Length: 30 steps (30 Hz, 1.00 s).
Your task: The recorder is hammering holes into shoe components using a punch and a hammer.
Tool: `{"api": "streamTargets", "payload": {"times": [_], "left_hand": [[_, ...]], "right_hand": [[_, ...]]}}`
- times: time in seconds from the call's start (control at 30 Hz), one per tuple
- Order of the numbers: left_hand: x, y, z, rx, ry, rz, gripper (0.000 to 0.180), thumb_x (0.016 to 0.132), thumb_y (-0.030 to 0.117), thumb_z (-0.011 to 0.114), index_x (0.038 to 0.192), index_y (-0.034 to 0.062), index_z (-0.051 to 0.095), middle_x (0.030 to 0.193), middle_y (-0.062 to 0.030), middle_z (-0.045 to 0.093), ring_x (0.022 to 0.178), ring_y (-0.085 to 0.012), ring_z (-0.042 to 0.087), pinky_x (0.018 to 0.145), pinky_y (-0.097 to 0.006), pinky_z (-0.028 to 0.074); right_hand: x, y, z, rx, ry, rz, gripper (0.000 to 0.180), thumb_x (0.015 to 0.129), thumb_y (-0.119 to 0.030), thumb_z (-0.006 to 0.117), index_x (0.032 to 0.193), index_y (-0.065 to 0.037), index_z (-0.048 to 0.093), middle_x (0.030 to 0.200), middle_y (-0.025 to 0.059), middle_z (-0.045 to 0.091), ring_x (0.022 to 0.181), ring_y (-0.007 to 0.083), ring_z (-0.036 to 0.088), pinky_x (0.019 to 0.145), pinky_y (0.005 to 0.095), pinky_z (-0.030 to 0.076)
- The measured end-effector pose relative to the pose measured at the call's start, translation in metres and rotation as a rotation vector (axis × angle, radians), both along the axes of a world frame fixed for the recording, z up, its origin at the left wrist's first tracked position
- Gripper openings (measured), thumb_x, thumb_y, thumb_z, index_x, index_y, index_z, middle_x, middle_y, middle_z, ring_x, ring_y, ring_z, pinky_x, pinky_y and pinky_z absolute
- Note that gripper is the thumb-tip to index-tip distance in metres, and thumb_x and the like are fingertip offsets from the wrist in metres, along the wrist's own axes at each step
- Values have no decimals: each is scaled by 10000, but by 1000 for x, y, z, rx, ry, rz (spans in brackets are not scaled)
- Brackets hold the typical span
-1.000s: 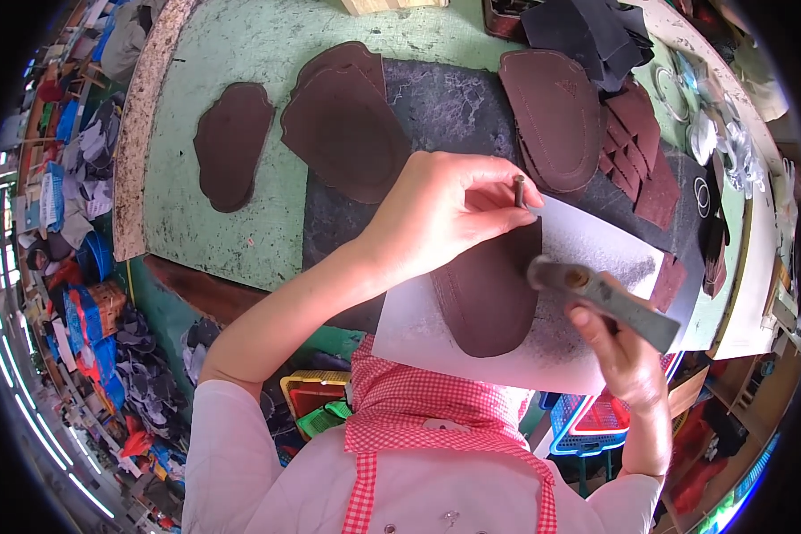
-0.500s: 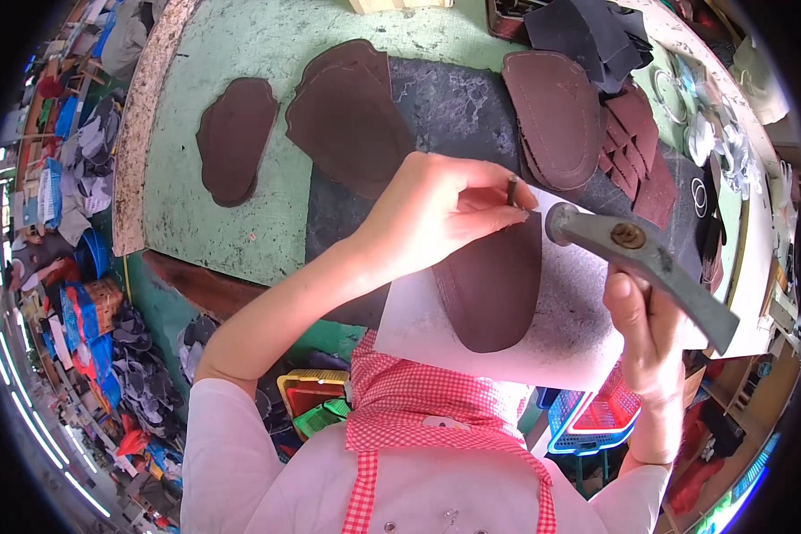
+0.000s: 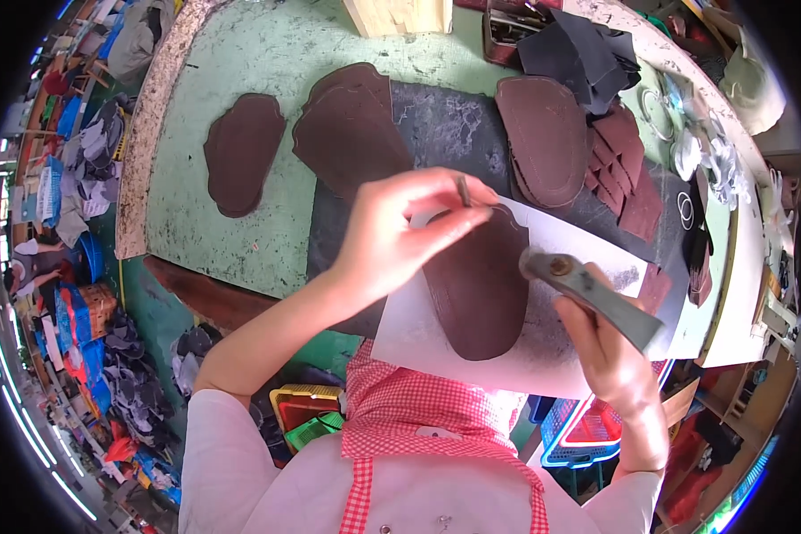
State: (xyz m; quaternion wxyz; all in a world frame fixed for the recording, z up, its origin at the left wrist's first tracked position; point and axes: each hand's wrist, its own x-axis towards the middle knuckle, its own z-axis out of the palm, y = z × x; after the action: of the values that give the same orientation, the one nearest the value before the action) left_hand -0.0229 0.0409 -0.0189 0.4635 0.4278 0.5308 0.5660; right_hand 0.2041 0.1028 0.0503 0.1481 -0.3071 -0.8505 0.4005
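Note:
Between thumb and fingertips, my left hand (image 3: pixel 390 227) pinches a slim metal punch (image 3: pixel 464 190), held upright over the upper end of a brown sole-shaped piece (image 3: pixel 482 298). The punch's lower tip is hidden behind my thumb, so contact cannot be told. Under the piece lies a white board (image 3: pixel 571 356), speckled dark on its right side. My right hand (image 3: pixel 616 351) is closed round the handle of a hammer (image 3: pixel 592 298). Its round face points left, over the right edge of the brown piece and apart from the punch.
More brown sole-shaped pieces (image 3: pixel 245 156) lie on the green table (image 3: pixel 227 249) and on a dark mat (image 3: pixel 449 120). Brown scraps (image 3: pixel 627 165) and black sheets (image 3: pixel 578 53) sit at the far right. A wooden block (image 3: pixel 400 16) stands at the back; a blue basket (image 3: pixel 578 436) is below the table.
My left hand has carried the punch leftward along the piece's upper end. The hammer has moved left and slightly down, with its head turned. The whole view has shifted a little.

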Motion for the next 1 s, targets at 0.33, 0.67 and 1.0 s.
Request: {"api": "streamTargets", "payload": {"times": [0.33,0.67,1.0], "left_hand": [[8,-7,30,-19,260,-436,143,775,30,726,916,58,730,834,-46,687,760,-106,621,720,-251,518],[-49,3,39,31,536,-143,101,800,46,704,899,31,703,832,-19,697,809,-109,630,744,-253,495],[-100,10,-6,17,806,82,160,784,31,713,938,-2,688,910,-20,702,798,-79,605,837,-257,466]], "right_hand": [[3,-2,-9,-150,-78,-8,113,919,-54,574,969,47,571,673,142,533,558,229,507,555,312,440],[-8,53,-24,231,-264,-50,205,803,-101,675,956,-28,559,797,179,617,725,308,617,632,368,466],[-25,116,-49,423,-214,274,287,738,-43,682,979,-23,527,861,176,620,800,362,610,688,409,493]]}}
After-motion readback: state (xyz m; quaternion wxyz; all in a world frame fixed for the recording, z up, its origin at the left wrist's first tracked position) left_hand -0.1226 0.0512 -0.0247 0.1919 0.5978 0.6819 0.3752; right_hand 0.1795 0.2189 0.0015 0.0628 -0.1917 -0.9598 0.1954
